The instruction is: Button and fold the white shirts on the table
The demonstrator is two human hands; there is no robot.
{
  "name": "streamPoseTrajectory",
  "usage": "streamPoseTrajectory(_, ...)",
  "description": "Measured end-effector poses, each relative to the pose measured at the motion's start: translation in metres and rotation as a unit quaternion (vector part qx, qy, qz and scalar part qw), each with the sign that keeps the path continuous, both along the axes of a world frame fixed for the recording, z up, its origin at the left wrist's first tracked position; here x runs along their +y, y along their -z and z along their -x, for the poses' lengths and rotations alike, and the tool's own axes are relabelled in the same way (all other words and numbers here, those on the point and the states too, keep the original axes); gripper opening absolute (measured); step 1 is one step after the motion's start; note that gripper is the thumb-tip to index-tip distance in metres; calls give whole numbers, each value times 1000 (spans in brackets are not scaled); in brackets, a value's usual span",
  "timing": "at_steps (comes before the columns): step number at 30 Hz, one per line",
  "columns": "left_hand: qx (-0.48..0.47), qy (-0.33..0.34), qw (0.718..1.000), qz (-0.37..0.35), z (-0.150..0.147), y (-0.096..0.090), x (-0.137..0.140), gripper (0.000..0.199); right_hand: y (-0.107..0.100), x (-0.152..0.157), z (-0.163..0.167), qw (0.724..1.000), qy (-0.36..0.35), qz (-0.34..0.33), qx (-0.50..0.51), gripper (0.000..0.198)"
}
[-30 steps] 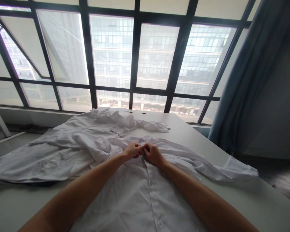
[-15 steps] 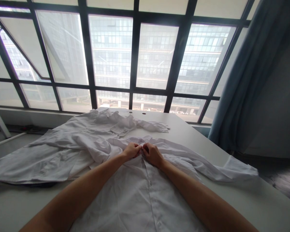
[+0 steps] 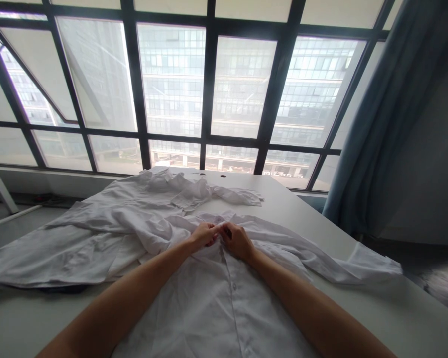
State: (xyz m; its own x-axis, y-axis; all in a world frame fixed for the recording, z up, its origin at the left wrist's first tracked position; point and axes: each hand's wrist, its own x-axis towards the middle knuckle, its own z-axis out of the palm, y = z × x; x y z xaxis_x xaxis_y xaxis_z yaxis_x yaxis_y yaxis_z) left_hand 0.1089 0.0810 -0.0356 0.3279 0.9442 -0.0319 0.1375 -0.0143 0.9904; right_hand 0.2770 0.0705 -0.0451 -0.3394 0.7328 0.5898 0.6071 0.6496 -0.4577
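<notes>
A white button-up shirt (image 3: 205, 303) lies front up on the table, its collar end away from me and its button placket running towards me. My left hand (image 3: 204, 234) pinches the placket near the collar, fingers closed. Right beside it, my right hand (image 3: 236, 239) grips the same spot, with thumb and fingertips meeting those of the left. The bit of cloth or button between the fingertips is too small to make out. One sleeve (image 3: 332, 266) stretches out to the right. More white garments (image 3: 127, 199) lie rumpled to the left and behind.
The white table (image 3: 280, 201) reaches to a large dark-framed window (image 3: 205, 99). Two dark round holes sit near its far edge. A blue-grey curtain (image 3: 373, 124) hangs at the right. A white metal frame leg (image 3: 0, 181) stands at the far left.
Both hands stay at the same place on the placket, with only a slight shift of the fingers. The view has moved very slightly.
</notes>
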Motion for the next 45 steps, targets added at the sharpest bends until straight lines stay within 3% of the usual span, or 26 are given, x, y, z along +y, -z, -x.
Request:
streamPoseTrajectory(3,-13,11,1000,-3,2,1,0,49,0,2,0,1000,-6,15,15,14)
streamPoseTrajectory(7,-23,7,1000,0,2,1,2,39,1,4,1,998,-17,40,43,16)
streamPoseTrajectory(12,-23,7,1000,-12,0,3,4,30,5,11,-2,985,-38,112,122,24)
streamPoseTrajectory(17,34,2,994,-104,-1,11,6,26,10,21,-5,975,-9,174,139,25)
streamPoseTrajectory(19,93,-16,977,-193,1,14,8,20,11,22,-5,979,8,164,122,24)
streamPoseTrajectory(22,192,-20,926,-324,8,16,10,20,10,18,-4,986,46,135,84,22)
streamPoseTrajectory(25,281,-8,880,-384,16,16,11,24,7,13,-2,991,63,110,29,19)
streamPoseTrajectory(32,337,-11,863,-377,18,15,9,11,-17,-1,2,985,101,86,-111,15)
streamPoseTrajectory(36,331,4,863,-383,17,12,6,9,-30,-12,4,975,87,70,-193,27)
streamPoseTrajectory(40,341,4,862,-375,16,10,3,7,-25,-12,4,964,26,142,-223,41)
streamPoseTrajectory(45,349,9,865,-360,14,4,-1,9,-16,0,-4,966,-2,206,-158,37)
